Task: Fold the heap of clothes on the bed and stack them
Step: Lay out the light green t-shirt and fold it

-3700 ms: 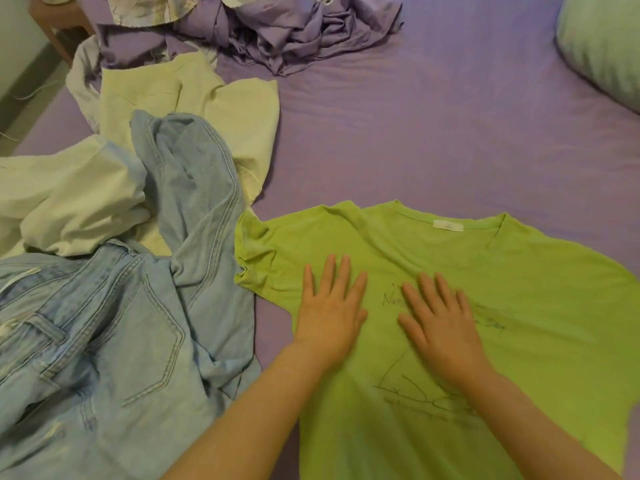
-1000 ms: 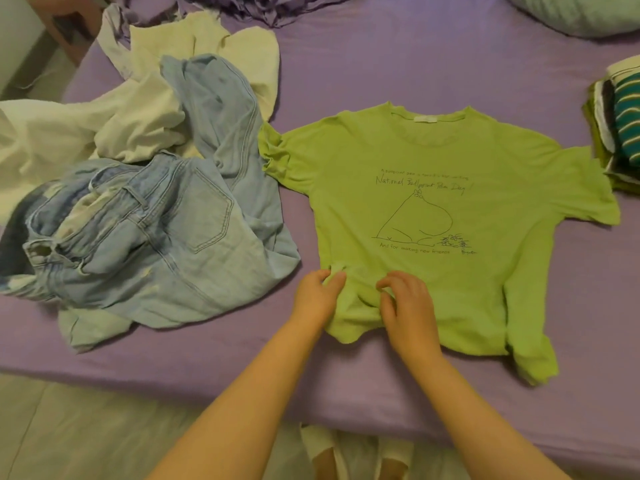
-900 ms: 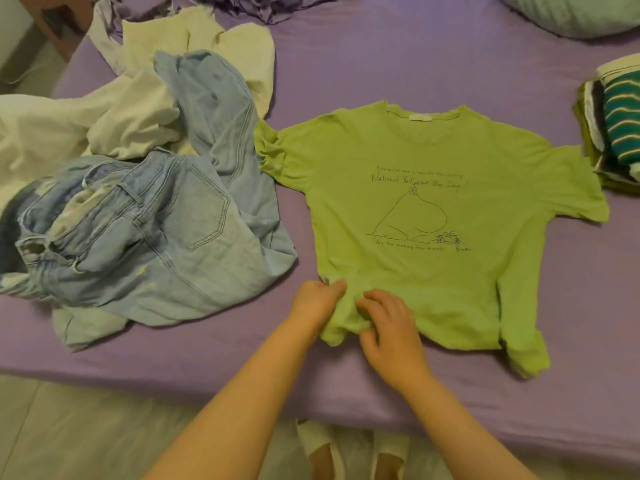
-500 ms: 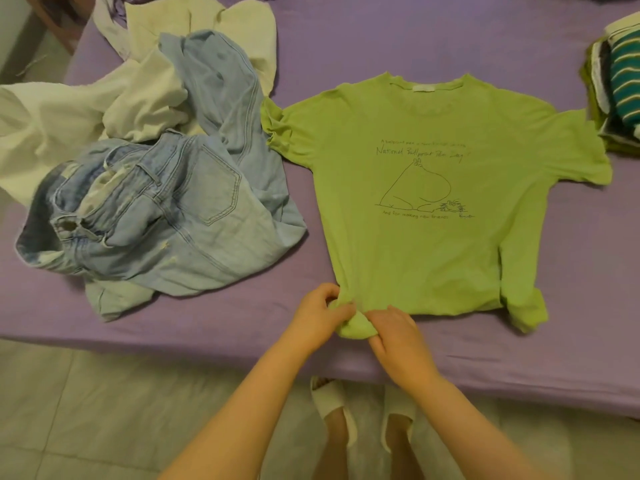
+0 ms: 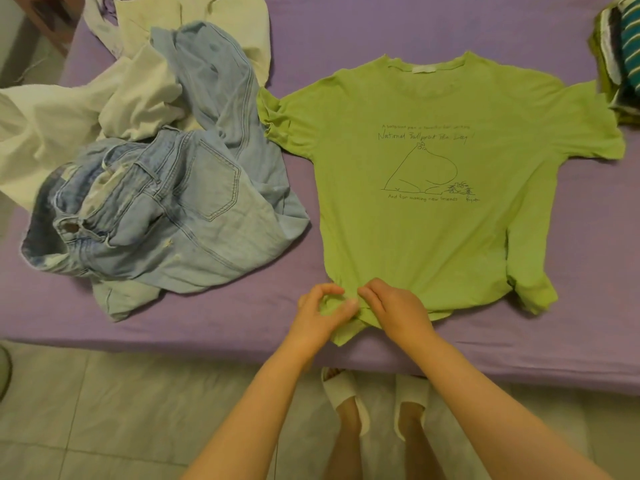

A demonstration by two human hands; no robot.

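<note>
Green t-shirt [image 5: 429,230] flat on bed, left hand [image 5: 320,315] and right hand [image 5: 394,306] grips pinching its near hem

Your bed [image 5: 346,29] wears a purple sheet, its near edge running across in front of you; lying on it: a green T-shirt [image 5: 433,237] spread face up, print showing, its bottom hem bunched at the near edge; left of it and touching its sleeve, crumpled light-blue jeans [image 5: 166,216]; cream garments [image 5: 52,126] behind and under the jeans; a stack of striped clothes [image 5: 620,57] at the far right.
</note>
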